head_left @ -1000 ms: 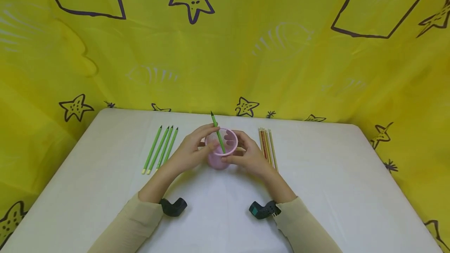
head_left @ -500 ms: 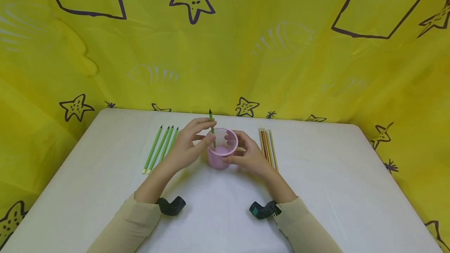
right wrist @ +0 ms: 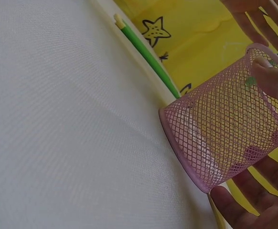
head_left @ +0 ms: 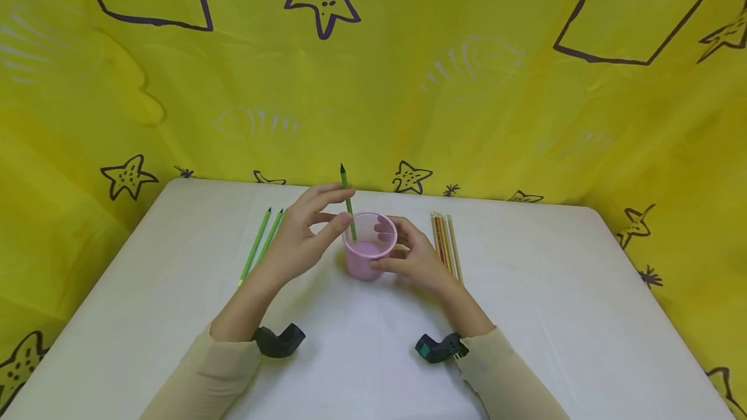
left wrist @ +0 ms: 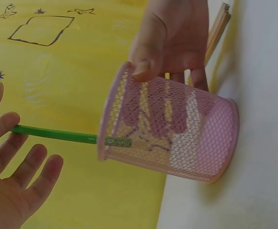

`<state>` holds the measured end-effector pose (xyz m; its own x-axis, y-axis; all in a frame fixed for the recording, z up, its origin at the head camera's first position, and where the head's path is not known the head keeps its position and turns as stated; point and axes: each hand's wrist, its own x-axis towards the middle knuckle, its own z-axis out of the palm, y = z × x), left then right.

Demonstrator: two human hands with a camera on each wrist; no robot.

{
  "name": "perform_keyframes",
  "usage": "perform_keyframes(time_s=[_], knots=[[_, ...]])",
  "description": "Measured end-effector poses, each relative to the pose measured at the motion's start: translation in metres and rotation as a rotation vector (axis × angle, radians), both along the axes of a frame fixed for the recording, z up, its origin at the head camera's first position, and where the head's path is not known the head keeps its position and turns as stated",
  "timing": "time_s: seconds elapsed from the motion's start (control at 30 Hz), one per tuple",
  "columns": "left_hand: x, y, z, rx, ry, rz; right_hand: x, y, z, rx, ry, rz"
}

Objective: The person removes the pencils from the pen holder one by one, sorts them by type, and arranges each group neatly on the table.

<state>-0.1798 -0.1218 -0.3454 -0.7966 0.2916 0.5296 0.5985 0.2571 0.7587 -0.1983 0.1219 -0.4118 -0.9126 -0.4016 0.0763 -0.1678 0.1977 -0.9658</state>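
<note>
In the head view my left hand (head_left: 300,235) pinches a green pencil (head_left: 349,203) between thumb and fingers, its dark point upward. The pencil's lower end is inside a pink mesh pencil cup (head_left: 363,268), near the left side of the rim. In the left wrist view, that end shows through the mesh (left wrist: 206,133), well above the cup's bottom. My right hand (head_left: 413,255) grips the cup from the right, thumb at the near side and fingers round the far side. The cup stands upright on the table.
Green pencils (head_left: 255,245) lie left of the cup, partly hidden by my left hand and forearm. A row of several golden and reddish pencils (head_left: 445,245) lies behind my right hand. The white table (head_left: 583,316) meets a yellow patterned cloth (head_left: 373,83) at the back.
My left hand has moved left and upward with the green pencil, which has shifted to the cup's left side and risen higher. The right hand and cup have stayed almost still.
</note>
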Motion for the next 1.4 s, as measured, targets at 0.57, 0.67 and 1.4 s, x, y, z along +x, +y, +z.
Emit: perform_keyframes(time_s=[0.57,0.67,1.4], knots=[[0.008,-0.018,0.024,0.084,0.055,0.03,-0.001,-0.001,-0.004,-0.01,0.009,0.012],[0.008,-0.022,0.026,0.106,0.058,0.052,-0.001,-0.001,-0.003,-0.003,0.011,0.008],[-0.022,-0.043,-0.015,-0.284,-0.317,0.135,-0.001,-0.002,-0.002,-0.037,-0.008,0.012]])
